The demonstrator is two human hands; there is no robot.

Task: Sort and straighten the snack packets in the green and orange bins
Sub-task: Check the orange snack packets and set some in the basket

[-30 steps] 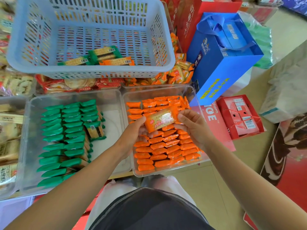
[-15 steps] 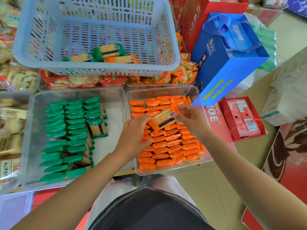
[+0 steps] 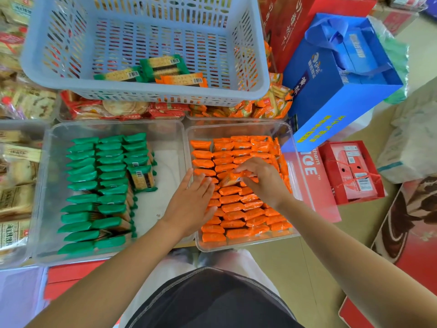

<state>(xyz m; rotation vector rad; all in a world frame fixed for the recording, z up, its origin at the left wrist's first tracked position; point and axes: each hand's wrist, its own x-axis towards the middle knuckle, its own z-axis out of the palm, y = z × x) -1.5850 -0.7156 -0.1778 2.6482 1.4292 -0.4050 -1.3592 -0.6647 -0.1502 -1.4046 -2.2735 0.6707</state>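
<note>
Two clear bins sit side by side. The left bin holds rows of green packets standing on edge, with one green packet lying face up. The right bin is packed with rows of orange packets. My right hand grips one orange packet and presses it down among the middle rows. My left hand lies flat, fingers spread, on the orange rows at the bin's left side.
A pale blue slotted basket at the back holds three loose packets, two green and one orange. Other snack bins line the left and back. A blue gift bag and red boxes stand to the right.
The orange packet was held up above the bin in both hands. My right hand has lowered it into the rows, and my left hand has let go and settled flat on the packets.
</note>
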